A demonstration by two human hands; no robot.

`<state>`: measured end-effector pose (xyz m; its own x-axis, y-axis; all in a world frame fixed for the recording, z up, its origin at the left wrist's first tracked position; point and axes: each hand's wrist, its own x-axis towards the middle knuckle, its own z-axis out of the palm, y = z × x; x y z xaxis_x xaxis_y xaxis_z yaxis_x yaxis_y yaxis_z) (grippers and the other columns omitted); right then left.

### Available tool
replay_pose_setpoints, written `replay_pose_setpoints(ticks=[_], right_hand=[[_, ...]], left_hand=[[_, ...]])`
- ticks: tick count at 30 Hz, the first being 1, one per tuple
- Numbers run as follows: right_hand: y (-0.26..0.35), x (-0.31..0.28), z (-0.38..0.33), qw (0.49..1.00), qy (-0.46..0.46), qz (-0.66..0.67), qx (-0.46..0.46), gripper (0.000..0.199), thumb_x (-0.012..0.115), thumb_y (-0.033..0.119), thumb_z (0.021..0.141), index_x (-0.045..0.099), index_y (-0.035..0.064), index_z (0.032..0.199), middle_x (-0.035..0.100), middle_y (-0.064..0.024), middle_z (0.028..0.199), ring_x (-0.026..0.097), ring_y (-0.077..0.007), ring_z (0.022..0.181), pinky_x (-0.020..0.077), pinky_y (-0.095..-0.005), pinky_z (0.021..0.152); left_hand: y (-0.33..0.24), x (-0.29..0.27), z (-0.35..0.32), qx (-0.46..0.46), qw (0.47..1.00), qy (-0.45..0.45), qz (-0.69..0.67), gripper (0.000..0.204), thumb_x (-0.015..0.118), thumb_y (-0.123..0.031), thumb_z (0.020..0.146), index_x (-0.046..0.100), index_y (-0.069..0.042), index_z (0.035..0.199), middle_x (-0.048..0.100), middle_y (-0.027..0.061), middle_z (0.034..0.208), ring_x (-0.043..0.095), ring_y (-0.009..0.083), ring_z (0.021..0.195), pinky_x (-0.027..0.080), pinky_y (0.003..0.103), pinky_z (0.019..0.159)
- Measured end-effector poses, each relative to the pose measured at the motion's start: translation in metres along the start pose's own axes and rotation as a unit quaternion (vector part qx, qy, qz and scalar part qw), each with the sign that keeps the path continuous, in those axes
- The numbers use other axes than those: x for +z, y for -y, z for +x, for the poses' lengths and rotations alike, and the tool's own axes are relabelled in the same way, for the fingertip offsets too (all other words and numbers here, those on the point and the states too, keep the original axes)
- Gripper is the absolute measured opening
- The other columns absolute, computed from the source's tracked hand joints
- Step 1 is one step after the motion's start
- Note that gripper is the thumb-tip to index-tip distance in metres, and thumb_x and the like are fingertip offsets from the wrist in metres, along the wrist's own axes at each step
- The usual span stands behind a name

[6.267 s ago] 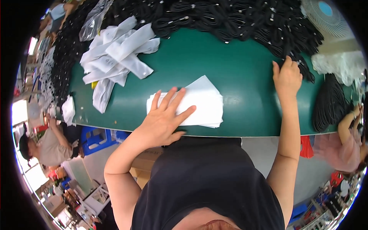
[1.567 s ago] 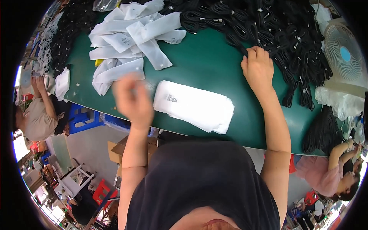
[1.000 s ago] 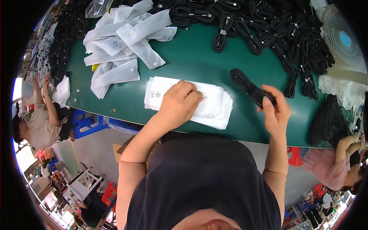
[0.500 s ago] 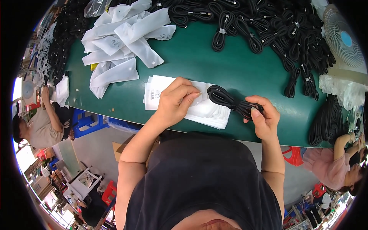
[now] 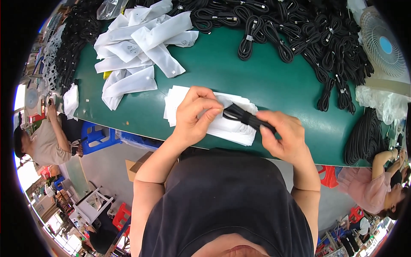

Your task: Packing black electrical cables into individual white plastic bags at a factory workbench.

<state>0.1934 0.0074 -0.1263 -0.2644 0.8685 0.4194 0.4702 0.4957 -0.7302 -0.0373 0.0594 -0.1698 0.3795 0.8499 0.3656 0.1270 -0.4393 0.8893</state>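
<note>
My right hand point(image 5: 284, 132) is closed round a coiled black cable point(image 5: 246, 116), bundled at its middle. The cable's looped end points left, over a stack of flat white plastic bags point(image 5: 233, 133) on the green table. Fingers pinched, my left hand point(image 5: 197, 115) holds the edge of the top white bag, right at the cable's looped end. The pinched edge itself is mostly hidden by the fingertips. I cannot tell whether the loop is inside the bag's mouth or just touching it.
A loose pile of white bags point(image 5: 141, 45) lies at the far left. Many coiled black cables point(image 5: 282, 30) cover the table's far and right side. A fan point(image 5: 383, 40) and a clear plastic bag point(image 5: 379, 103) stand at the right. People sit at both sides.
My right hand has brought the coiled cable left and over the bag stack, its looped end now at my left fingertips. My left hand has stayed nearly in place.
</note>
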Motion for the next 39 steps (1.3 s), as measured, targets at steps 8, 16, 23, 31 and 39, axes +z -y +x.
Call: replay_pose_setpoints(ticks=[8,16,23,31,39], right_hand=[[0.03,-0.006,0.021,0.97,0.018,0.115,0.215,0.014,0.057,0.0,0.085,0.06,-0.0022,0.098,0.054,-0.0021,0.058,0.05,-0.0057,0.049,0.0406,-0.0219,0.046],[0.027,-0.005,0.018,0.986,-0.094,0.072,0.118,0.016,0.058,0.0,0.084,0.061,-0.0036,0.099,0.057,-0.0047,0.064,0.051,-0.0089,0.051,0.0398,-0.0224,0.046],[0.003,0.004,0.011,0.995,-0.038,-0.054,-0.08,0.038,0.066,-0.004,0.07,0.06,0.0009,0.107,0.06,-0.0123,0.084,0.057,-0.0237,0.063,0.0457,-0.0306,0.052],[0.005,0.006,0.008,0.983,0.05,-0.106,-0.14,0.042,0.067,-0.001,0.066,0.064,0.0055,0.108,0.057,-0.0123,0.092,0.056,-0.025,0.071,0.0455,-0.0335,0.06],[0.017,0.01,0.032,0.983,-0.017,-0.141,-0.113,0.046,0.069,-0.006,0.063,0.062,0.0038,0.107,0.057,-0.0103,0.083,0.058,-0.0259,0.067,0.0475,-0.0349,0.057]], left_hand=[[-0.008,-0.004,0.003,0.045,0.997,-0.055,0.022,0.007,0.065,-0.003,0.082,0.063,-0.004,0.089,0.053,0.0101,0.097,0.053,0.0188,0.082,0.044,0.027,0.069],[-0.004,-0.008,0.002,0.001,0.992,-0.097,-0.076,0.006,0.064,-0.002,0.084,0.062,-0.001,0.089,0.054,0.0097,0.099,0.052,0.0168,0.086,0.043,0.027,0.075],[-0.003,-0.008,0.002,-0.052,0.98,-0.1,-0.166,0.005,0.063,-0.001,0.085,0.062,0.001,0.09,0.055,0.0086,0.1,0.051,0.0145,0.087,0.042,0.026,0.075],[-0.003,-0.006,0.003,-0.05,0.979,-0.1,-0.172,0.006,0.063,-0.002,0.086,0.062,-0.001,0.092,0.055,0.0089,0.103,0.051,0.0146,0.088,0.043,0.026,0.076],[-0.011,-0.009,0.005,0.007,0.994,-0.1,-0.051,0.007,0.064,-0.003,0.085,0.062,-0.002,0.091,0.054,0.0115,0.108,0.052,0.0178,0.091,0.043,0.028,0.079]])
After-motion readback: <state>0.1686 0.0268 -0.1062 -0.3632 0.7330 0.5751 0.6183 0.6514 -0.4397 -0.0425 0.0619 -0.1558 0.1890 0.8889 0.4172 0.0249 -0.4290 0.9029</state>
